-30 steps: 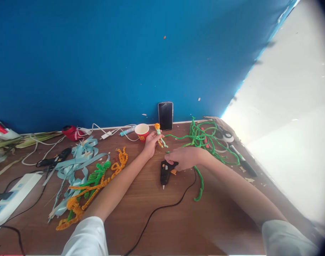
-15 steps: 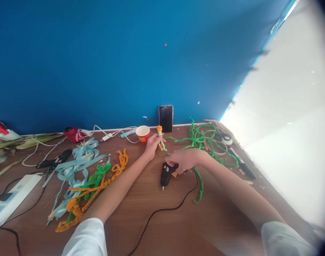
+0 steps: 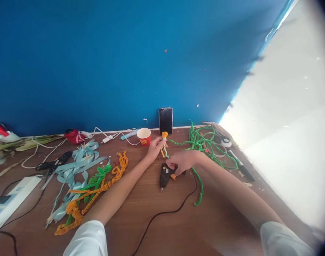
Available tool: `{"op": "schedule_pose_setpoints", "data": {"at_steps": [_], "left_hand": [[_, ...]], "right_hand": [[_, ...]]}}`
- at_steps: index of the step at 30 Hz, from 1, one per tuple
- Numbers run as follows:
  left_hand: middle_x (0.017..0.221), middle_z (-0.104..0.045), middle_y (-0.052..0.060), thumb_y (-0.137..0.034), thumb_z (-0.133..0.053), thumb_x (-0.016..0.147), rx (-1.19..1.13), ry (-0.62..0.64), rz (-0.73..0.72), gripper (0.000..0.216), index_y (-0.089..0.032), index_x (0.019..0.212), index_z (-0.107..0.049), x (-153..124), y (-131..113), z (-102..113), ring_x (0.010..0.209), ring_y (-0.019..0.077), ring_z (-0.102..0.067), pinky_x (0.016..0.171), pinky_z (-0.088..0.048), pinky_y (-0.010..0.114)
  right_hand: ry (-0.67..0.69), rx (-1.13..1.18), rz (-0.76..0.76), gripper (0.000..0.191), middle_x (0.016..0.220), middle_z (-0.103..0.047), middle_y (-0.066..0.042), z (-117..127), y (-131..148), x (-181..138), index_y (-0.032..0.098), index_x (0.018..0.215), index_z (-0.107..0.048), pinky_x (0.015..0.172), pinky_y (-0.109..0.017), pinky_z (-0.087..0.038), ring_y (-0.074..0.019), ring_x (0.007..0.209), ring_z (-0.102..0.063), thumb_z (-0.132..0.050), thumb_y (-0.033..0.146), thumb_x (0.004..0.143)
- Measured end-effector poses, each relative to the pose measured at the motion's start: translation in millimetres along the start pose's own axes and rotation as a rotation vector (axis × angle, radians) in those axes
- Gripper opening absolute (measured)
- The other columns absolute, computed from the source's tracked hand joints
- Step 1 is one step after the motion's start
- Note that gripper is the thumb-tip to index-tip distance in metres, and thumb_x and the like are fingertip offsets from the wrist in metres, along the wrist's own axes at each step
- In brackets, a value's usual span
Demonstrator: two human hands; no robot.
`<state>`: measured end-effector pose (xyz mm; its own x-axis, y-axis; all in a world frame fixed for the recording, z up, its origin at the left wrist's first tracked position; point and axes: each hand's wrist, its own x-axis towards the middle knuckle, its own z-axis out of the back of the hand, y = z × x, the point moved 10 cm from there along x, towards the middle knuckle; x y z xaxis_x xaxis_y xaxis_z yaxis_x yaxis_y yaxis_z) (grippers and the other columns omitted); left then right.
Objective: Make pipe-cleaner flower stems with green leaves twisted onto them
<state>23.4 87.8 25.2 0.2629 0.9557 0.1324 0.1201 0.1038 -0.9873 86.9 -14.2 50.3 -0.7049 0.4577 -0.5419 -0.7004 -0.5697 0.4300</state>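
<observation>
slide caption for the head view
The left hand holds a small orange-and-green figure while the right hand is near a black glue gun.

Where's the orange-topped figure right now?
In the head view, the orange-topped figure is held in the left hand, in front of the phone, right of the red paper cup.

Left hand (image 3: 153, 150) pinching small orange-topped figure (image 3: 164, 134), pale-green and orange strands hanging below; right hand (image 3: 185, 160) over black glue gun (image 3: 164, 176), nozzle toward wearer, grip unclear; red paper cup (image 3: 144, 140) near left hand; phone (image 3: 166, 121) upright against blue wall (image 3: 125, 64); tangled green cord (image 3: 198, 143) at right; light-blue ribbon (image 3: 79, 153), orange fuzzy stems (image 3: 106, 185) at left on brown table (image 3: 199, 227)
</observation>
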Motion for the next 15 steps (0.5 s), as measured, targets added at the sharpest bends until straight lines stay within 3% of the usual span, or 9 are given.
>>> {"op": "schedule_pose_setpoints", "data": {"at_steps": [7,11,15], "left_hand": [[0.07,-0.065,0.003,-0.045,-0.059,0.082,-0.045,-0.072,-0.113,0.034,-0.013,0.093,-0.061,-7.5,-40.1,0.3,0.053,0.0082,-0.055,0.052,-0.045,0.021],[0.061,-0.059,-0.002,-0.045,-0.056,0.085,-0.103,-0.272,-0.27,0.029,-0.017,0.092,-0.057,-23.0,-77.7,16.8,0.044,0.0066,-0.048,0.044,-0.039,0.019],[0.053,-0.055,-0.004,-0.046,-0.053,0.086,-0.179,-0.355,-0.334,0.028,-0.018,0.087,-0.053,-34.4,-97.9,21.7,0.042,0.0074,-0.047,0.042,-0.036,0.018]], "right_hand": [[-0.016,-0.001,0.022,0.03,0.075,-0.052,0.003,1.0,2.4,0.9,0.02,0.084,-0.048,0.055,-0.024,-0.027,-0.0122,0.063,-0.045,-0.067,0.039,0.07],[-0.007,-0.024,-0.012,0.033,0.07,-0.051,0.004,-0.3,-1.3,3.1,0.021,0.086,-0.049,0.054,-0.024,-0.026,-0.0127,0.06,-0.044,-0.068,0.044,0.07],[-0.01,-0.037,0.005,0.034,0.072,-0.052,0.003,-1.3,-2.9,6.6,0.021,0.086,-0.051,0.055,-0.024,-0.026,-0.013,0.062,-0.044,-0.067,0.046,0.07]]}}
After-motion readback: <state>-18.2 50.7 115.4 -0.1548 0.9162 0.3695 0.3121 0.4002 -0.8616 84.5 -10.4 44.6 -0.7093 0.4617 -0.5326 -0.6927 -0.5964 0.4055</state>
